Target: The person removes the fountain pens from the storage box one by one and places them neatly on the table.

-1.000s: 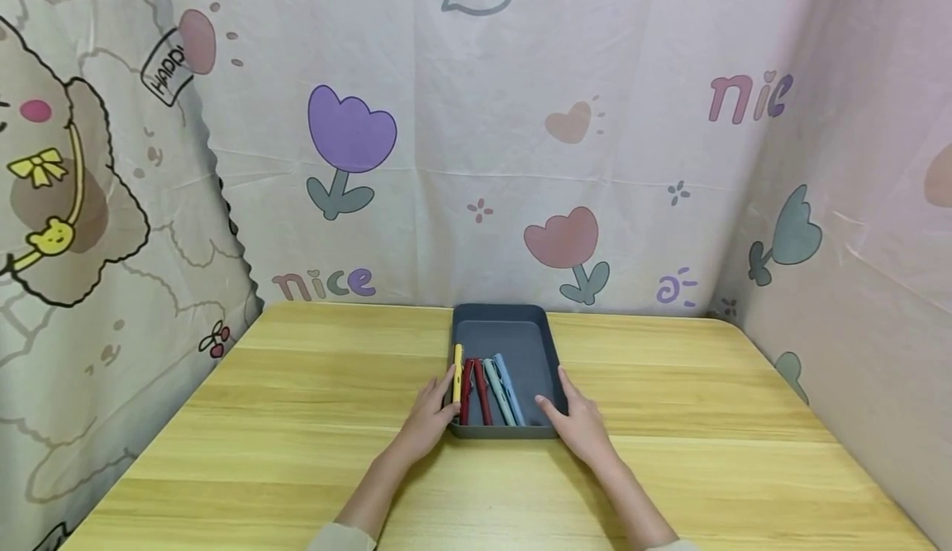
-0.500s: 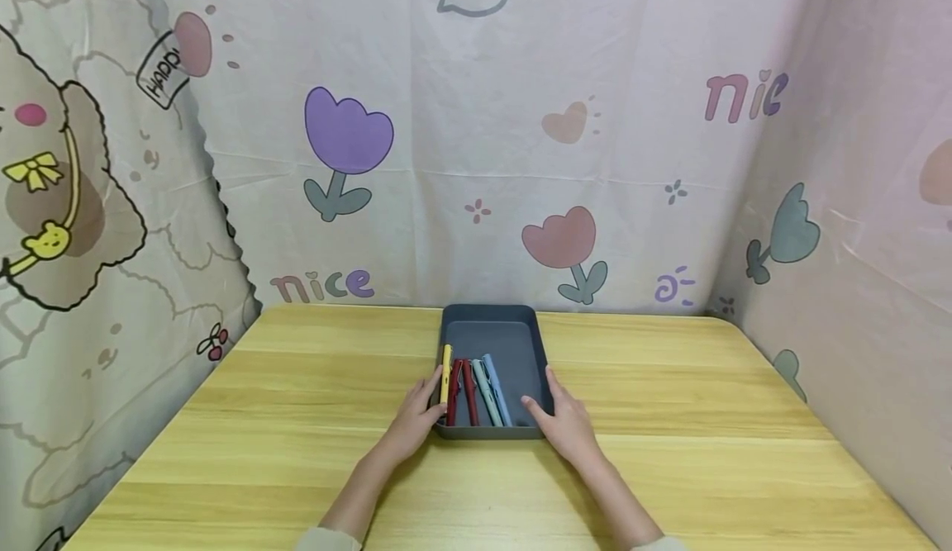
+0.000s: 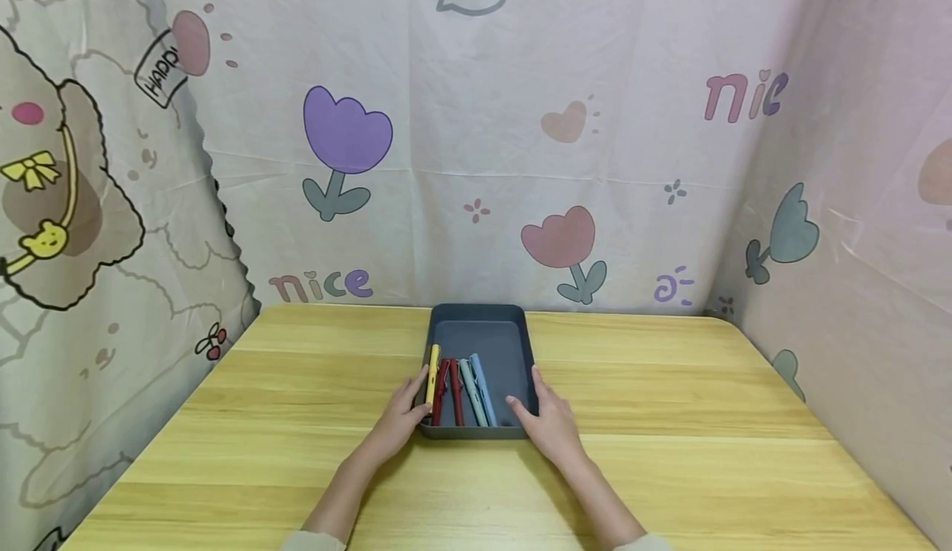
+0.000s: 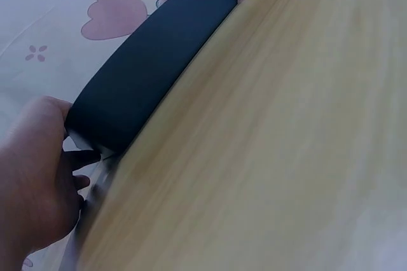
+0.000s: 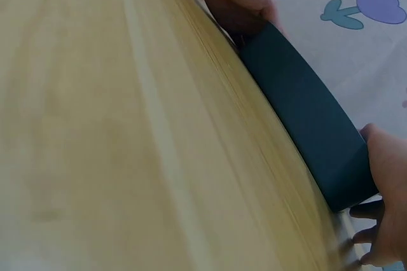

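Note:
A dark grey rectangular tray [image 3: 497, 340] lies lengthwise on the wooden table. My left hand [image 3: 396, 420] grips its near left side, the thumb over the rim and the fingers along the outer wall. Opposite, my right hand [image 3: 554, 427] holds the near right side, thumb inside the rim. In the tray's left half lie several pens: a yellow pen [image 3: 433, 376] against the wall, two dark red pens [image 3: 456, 394], a pale green pen [image 3: 472, 392] and a light blue pen [image 3: 483, 390]. Both wrist views show the tray's front wall [image 4: 149, 61] between the hands, with the pens hidden.
The tray's far end is close to the table's back edge. Behind the wooden table [image 3: 654, 394] hangs a printed cloth [image 3: 476, 121] with flowers and lettering; more cloth closes off the left and right sides.
Both hands and the tray have slid left across the table, the pens moving along inside it. The grip on each side looks the same.

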